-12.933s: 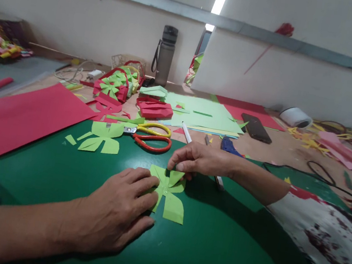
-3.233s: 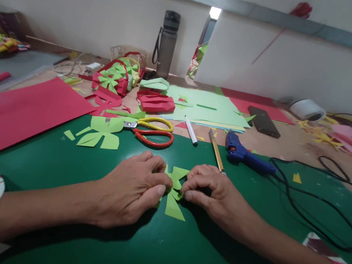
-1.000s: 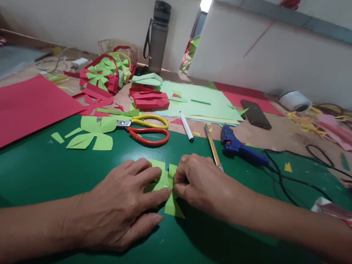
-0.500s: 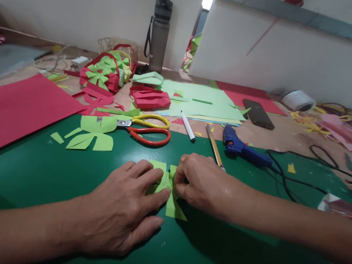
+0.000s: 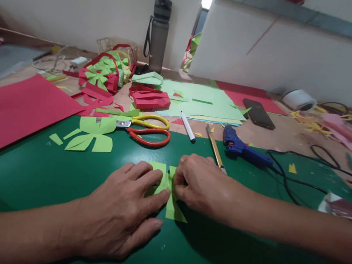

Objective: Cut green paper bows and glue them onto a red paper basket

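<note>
The flat, lime-green paper cutout with petal-like lobes (image 5: 167, 185) lies between the fingertips of the bare left hand (image 5: 124, 210) and bare right hand (image 5: 199, 184), neither nearer, its long axis obscured. Loosely spread left fingers rest on it; right fingers bunch at its right part, whether pinching I cannot tell.

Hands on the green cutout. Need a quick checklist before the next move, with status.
1. Left hand resting on green cutout: ok.
2. Right hand pinching the cutout: cannot tell, fingertips hidden.
3. Scissors lying apart from both hands: ok.
4. Slim gold tool well clear of right hand: not ok, near end looks right beside it.
5. Blue glue gun lying apart from both hands: ok.
6. Glue gun cool: cannot tell.
</note>
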`<state>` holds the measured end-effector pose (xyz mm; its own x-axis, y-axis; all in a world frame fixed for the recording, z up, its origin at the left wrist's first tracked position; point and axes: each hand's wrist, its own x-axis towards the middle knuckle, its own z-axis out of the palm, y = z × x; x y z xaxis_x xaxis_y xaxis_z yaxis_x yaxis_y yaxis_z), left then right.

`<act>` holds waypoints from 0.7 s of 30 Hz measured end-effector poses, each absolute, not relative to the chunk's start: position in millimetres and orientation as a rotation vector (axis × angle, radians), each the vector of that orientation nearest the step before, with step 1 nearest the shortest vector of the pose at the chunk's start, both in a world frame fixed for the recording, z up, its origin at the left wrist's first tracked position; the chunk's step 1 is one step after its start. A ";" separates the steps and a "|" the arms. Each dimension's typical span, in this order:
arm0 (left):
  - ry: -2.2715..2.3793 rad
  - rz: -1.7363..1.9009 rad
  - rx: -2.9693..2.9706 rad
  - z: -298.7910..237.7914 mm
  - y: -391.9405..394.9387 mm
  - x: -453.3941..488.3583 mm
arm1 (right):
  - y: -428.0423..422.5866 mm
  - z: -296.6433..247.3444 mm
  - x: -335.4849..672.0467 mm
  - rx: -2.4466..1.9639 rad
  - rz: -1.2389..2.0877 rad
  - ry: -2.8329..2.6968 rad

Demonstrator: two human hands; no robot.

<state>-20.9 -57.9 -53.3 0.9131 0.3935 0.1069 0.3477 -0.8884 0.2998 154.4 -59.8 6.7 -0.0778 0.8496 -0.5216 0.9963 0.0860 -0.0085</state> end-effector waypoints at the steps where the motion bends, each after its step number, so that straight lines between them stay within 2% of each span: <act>1: 0.554 0.241 2.800 -53.6 -57.9 -21.0 | -59.9 6.7 154.4 1.816 -0.513 1.996; 21: 0.544 0.267 2.778 -55.6 -57.1 -19.6 | -59.0 6.5 154.0 1.767 -0.467 2.097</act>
